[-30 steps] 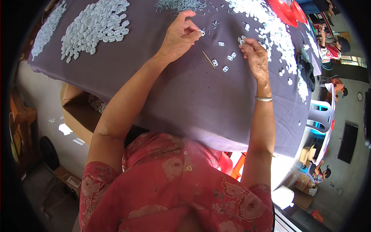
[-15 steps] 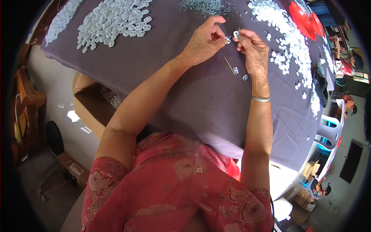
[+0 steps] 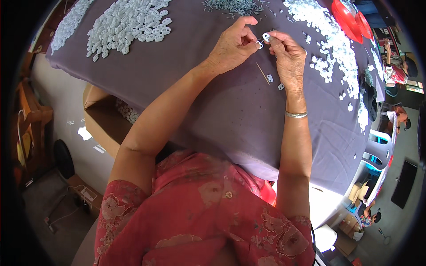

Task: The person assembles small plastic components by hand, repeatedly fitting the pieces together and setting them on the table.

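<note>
Between the thumb and fingers of my left hand (image 3: 231, 48) is a small white plastic piece (image 3: 260, 45), pinched at its edge. My right hand (image 3: 289, 57) grips a white oval plastic piece with holes (image 3: 266, 37), held up close to the left one; a thin pin seems to lie between them, too small to be sure. On the dark tablecloth below the fingers lie a thin wooden stick (image 3: 262, 73), a loose white two-holed piece (image 3: 270, 78) and another white piece (image 3: 281, 86) by my right wrist.
A heap of white oval pieces (image 3: 126, 29) covers the far left. Small grey-green pins (image 3: 233, 6) are piled at the far middle. Many white parts (image 3: 335, 48) spread along the right, near a red bowl (image 3: 346, 21). A cardboard box (image 3: 100, 117) stands below the table's left edge.
My right hand has moved slightly left and up, bringing its white oval piece against or very near the piece in my left hand. My left hand has barely shifted.
</note>
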Action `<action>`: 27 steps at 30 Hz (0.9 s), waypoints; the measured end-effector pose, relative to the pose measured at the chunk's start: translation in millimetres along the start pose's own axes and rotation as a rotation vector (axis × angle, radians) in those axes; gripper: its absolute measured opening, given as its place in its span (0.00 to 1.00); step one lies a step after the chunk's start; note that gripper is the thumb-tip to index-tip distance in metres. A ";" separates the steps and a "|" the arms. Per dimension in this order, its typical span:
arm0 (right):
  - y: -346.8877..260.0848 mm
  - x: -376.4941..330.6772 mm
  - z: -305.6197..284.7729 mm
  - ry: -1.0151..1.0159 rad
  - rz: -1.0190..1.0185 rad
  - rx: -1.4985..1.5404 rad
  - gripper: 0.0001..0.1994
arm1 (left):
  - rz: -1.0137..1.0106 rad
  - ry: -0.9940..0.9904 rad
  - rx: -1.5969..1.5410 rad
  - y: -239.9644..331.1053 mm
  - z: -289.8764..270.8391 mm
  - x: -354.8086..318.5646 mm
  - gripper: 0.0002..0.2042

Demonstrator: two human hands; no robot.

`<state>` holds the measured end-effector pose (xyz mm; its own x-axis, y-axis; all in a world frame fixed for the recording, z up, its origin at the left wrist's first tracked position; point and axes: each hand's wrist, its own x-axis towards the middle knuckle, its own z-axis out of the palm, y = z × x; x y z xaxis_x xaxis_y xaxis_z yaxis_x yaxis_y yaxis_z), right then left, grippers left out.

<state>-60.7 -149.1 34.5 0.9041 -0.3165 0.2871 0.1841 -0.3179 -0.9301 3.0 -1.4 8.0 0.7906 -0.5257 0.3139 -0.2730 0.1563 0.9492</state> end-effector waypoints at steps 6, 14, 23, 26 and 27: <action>0.0 -0.3 0.9 0.012 -0.016 -0.032 0.07 | 0.004 -0.003 -0.010 -1.8 0.2 0.4 0.22; 1.0 -0.4 0.2 -0.002 -0.051 -0.038 0.07 | 0.004 -0.002 0.004 -0.8 0.7 -0.3 0.22; 3.2 -0.5 0.7 -0.036 -0.117 -0.175 0.06 | 0.004 -0.006 -0.012 -3.1 -0.4 0.1 0.22; 10.4 -0.2 -0.1 -0.036 -0.112 -0.147 0.06 | 0.018 -0.005 -0.006 -3.9 1.2 0.6 0.22; 9.0 -0.7 0.8 -0.037 -0.111 -0.146 0.06 | 0.021 0.000 0.013 -4.2 0.8 0.3 0.22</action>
<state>-59.3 -151.1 25.7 0.8954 -0.2399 0.3751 0.2282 -0.4763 -0.8492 4.0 -2.9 4.2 0.7846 -0.5222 0.3342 -0.2968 0.1568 0.9420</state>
